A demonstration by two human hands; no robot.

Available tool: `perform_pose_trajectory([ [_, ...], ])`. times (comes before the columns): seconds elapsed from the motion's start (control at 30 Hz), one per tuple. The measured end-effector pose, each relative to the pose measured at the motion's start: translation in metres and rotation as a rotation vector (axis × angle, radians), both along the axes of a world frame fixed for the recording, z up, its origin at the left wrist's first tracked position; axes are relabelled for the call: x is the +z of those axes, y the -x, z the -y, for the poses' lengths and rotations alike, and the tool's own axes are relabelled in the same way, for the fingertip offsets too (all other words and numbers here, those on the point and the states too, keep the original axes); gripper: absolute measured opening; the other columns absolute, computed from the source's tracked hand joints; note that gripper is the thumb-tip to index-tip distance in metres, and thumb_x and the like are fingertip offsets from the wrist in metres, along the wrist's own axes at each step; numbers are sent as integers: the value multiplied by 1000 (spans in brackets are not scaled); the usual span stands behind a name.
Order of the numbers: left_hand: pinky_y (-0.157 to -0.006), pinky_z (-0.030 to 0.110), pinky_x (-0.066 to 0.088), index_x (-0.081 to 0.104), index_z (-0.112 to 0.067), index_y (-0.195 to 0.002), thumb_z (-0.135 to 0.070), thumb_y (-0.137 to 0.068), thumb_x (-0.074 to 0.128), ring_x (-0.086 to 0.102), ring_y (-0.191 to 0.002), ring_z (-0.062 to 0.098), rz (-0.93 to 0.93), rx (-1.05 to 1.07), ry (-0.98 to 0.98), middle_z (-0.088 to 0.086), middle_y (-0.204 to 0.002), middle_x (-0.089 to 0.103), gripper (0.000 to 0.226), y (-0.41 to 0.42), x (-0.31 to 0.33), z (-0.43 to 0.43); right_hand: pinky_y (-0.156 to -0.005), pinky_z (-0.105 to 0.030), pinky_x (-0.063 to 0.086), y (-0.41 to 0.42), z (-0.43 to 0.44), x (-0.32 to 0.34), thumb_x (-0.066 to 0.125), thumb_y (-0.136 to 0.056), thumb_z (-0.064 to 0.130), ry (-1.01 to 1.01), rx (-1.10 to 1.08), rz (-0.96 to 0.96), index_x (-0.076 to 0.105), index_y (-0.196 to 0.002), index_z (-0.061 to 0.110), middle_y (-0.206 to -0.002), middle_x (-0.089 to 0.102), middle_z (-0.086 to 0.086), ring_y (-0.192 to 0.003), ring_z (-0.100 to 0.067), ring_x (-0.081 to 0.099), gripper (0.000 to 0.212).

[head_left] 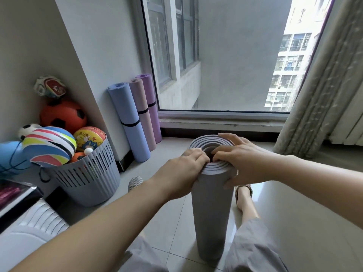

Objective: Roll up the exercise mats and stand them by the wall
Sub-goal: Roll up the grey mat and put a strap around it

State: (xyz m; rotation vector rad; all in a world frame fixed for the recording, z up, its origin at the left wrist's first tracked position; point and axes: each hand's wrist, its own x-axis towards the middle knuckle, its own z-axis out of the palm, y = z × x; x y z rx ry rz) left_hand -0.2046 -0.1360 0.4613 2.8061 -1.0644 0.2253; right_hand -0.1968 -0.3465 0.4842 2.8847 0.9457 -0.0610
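- Grey rolled mat (213, 213) stands upright on the floor (294, 222), between the person's legs (249, 211).
- Left hand (186, 169) and right hand (241, 160) grip its top rim, fingers (198, 157) curled into the core.
- Three rolled mats (142, 114) lean against the wall (110, 55) beyond.

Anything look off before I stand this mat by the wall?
The grey mat is coiled loosely: layers gape at its top end, and no strap shows, unlike the strapped blue mat at the wall.
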Motion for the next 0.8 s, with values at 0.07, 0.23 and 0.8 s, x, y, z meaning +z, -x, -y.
perform_pose_trajectory([
  [0.07,-100,39,44,41,-19,-136,-4,-90,48,21,-139,11,70,-13,10,-4,-146,35,49,5,1,-9,-114,-53,15,2,-6,5,65,-72,60,10,26,42,47,-125,34,-134,44,18,-146,-18,-9,62],
  [0.23,-79,38,57,52,-15,-122,2,-82,60,30,-131,15,283,-43,79,-1,-131,52,44,10,2,-44,-106,-57,29,11,-41,4,67,-68,49,-28,152,284,56,-113,22,-117,55,4,-144,-31,14,53],
  [0.8,-66,33,56,67,-7,-104,-2,-72,63,41,-111,25,444,163,65,6,-110,65,33,-63,-117,-167,-108,-61,31,-102,-175,-128,73,-58,18,-232,433,557,65,-92,8,-96,62,-7,-133,-35,35,36],
])
